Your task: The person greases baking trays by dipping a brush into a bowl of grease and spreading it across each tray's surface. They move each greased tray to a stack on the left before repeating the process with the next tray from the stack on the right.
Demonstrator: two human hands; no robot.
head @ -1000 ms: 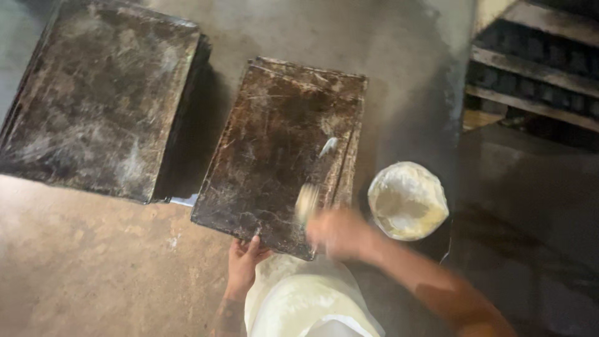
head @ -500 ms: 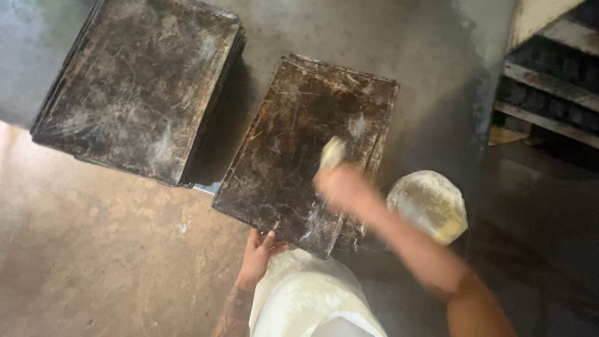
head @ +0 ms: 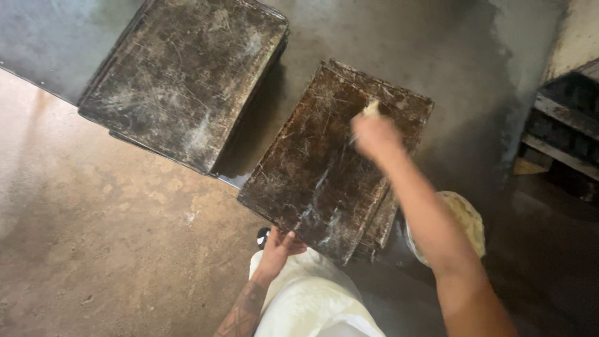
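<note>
A stack of dark, scratched baking trays [head: 324, 168] lies in front of me. My left hand [head: 279, 244] grips the near edge of the top tray. My right hand [head: 374, 136], blurred by motion, is stretched over the far part of that tray and is shut on a pale lump [head: 372, 108], likely a greasy rag or wad, pressed to the tray's surface. A round bowl of pale paste [head: 465, 219] sits on the floor at my right, partly hidden behind my right forearm.
A second, larger stack of dark trays [head: 187, 75] lies to the upper left. Both stacks rest on a stained concrete floor [head: 93, 237]. A dark rack with shelves [head: 564, 125] stands at the right edge. My white trousers [head: 312, 306] fill the bottom centre.
My right hand has swept with the pale lump from the near right edge of the tray up toward its far end. My left hand has stayed on the near edge.
</note>
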